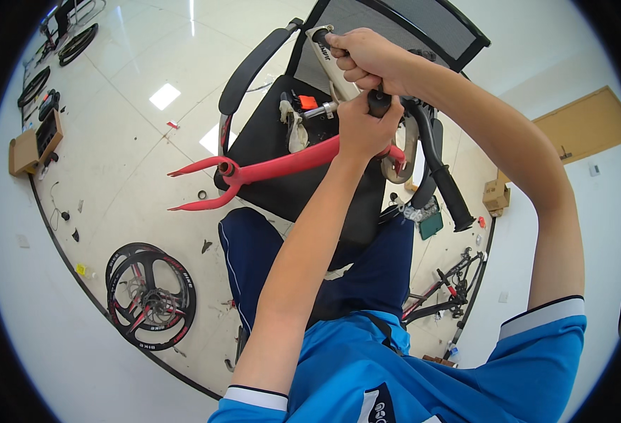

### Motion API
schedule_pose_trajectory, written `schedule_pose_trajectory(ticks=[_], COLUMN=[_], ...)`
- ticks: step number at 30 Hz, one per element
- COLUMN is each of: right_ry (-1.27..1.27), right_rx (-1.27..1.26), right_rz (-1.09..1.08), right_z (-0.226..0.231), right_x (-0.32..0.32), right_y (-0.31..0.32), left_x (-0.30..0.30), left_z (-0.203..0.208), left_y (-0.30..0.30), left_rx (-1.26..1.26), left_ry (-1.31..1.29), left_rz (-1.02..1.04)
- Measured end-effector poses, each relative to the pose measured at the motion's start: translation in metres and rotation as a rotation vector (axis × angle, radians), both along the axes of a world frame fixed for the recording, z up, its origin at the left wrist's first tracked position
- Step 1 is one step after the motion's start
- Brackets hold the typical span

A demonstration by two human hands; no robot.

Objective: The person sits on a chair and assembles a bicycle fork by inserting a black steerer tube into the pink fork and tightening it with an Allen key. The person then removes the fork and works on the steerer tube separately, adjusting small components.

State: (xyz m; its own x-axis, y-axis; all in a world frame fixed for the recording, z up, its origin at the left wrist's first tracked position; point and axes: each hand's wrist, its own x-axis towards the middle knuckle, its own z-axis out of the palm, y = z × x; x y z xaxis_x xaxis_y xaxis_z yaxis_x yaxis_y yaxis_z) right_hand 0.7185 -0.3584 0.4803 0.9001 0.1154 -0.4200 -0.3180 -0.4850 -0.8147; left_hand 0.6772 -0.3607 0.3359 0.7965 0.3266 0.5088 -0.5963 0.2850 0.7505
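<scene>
Black grip [379,103] sits in left hand [362,128]; red forked tube [282,164] runs beneath.

I wear this wide fisheye camera on my head, the left of a pair, so it faces steeply down over my blue shirt [437,381] and dark trousers [252,247]. My left hand [367,127] and right hand [367,60] are near; the tiled floor [138,169] lies farther off, curving toward walls left and right [564,233].

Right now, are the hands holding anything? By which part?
The left hand holds a black grip just below its exposed end; whether the right hand holds anything can't be told.
</scene>
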Motion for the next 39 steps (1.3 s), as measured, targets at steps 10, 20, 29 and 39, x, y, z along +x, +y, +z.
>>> schedule_pose_trajectory(ticks=[10, 20, 29, 39], right_ry=[-0.051, 0.024, 0.048, 0.059], right_rx=[0.163, 0.193, 0.091, -0.047], right_rz=[-0.095, -0.165, -0.157, -0.137], right_z=[-0.003, 0.004, 0.011, 0.011], right_x=[0.001, -0.018, -0.015, 0.006], right_y=[-0.007, 0.001, 0.002, 0.010], left_x=[-0.097, -0.017, 0.011, 0.024], left_z=[-0.096, -0.162, -0.215, -0.224], left_y=[-0.011, -0.092, -0.114, -0.117], left_rx=[-0.073, 0.101, 0.433, 0.540], left_ry=[0.419, 0.305, 0.051, 0.071], left_rz=[0.185, 0.017, 0.114, 0.070])
